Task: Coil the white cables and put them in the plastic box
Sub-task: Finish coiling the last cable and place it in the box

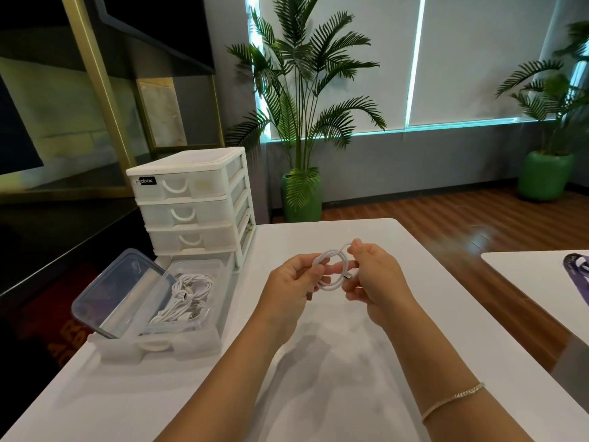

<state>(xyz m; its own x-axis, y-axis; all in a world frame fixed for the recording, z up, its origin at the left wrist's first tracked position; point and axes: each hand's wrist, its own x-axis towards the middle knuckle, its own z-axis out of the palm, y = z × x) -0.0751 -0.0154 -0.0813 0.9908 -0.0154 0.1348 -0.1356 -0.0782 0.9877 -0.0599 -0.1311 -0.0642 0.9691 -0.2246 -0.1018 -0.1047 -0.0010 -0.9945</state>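
Both grips pinch the white cable: left hand at 9 o'clock, right hand at 3. Light and soft, it probably springs open; better hold the loops' crossing.

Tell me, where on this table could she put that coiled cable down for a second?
Bare tabletop lies under and around both hands, out to the right edge, and nearer along her forearms. The left side is crowded: drawer unit, pulled-out drawer, and the open plastic box already holding cables.
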